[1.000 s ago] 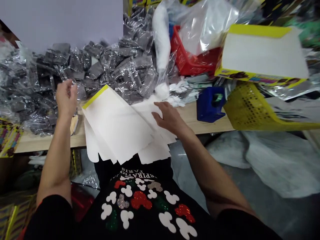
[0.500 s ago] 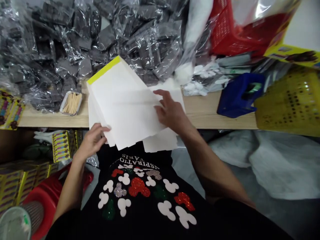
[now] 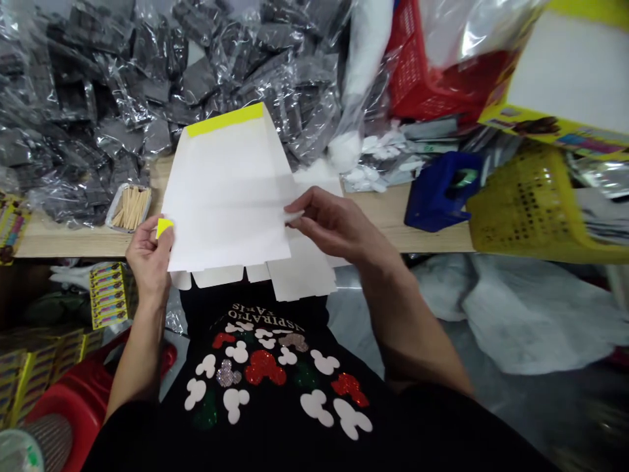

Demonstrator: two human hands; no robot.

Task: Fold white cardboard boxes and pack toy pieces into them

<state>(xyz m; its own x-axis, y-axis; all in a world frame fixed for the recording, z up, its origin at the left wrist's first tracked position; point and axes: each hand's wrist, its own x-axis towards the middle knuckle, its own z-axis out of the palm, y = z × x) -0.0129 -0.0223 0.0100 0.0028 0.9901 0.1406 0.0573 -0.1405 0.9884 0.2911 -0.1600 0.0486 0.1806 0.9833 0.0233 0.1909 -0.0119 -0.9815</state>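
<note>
A flat cardboard box blank (image 3: 228, 190), white with a yellow strip along its far edge, is held over the front edge of the bench. My left hand (image 3: 151, 255) pinches its left side, where a small yellow tab shows between thumb and fingers. At the right side, my right hand (image 3: 339, 223) grips a small white flap between thumb and fingertips. More white card sheets (image 3: 302, 272) lie beneath, overhanging the bench edge toward my shirt. The underside of the blank is hidden.
Many grey pieces in clear plastic bags (image 3: 142, 92) cover the back of the bench (image 3: 73, 237). A tray of wooden sticks (image 3: 130, 206) stands left. To the right are a blue tape dispenser (image 3: 442, 190), a yellow basket (image 3: 525, 203) and a red basket (image 3: 417, 72).
The box blank has turned clockwise, its yellow edge now more level. My left hand has moved up and left to a tab, and my right fingers have closed on a flap.
</note>
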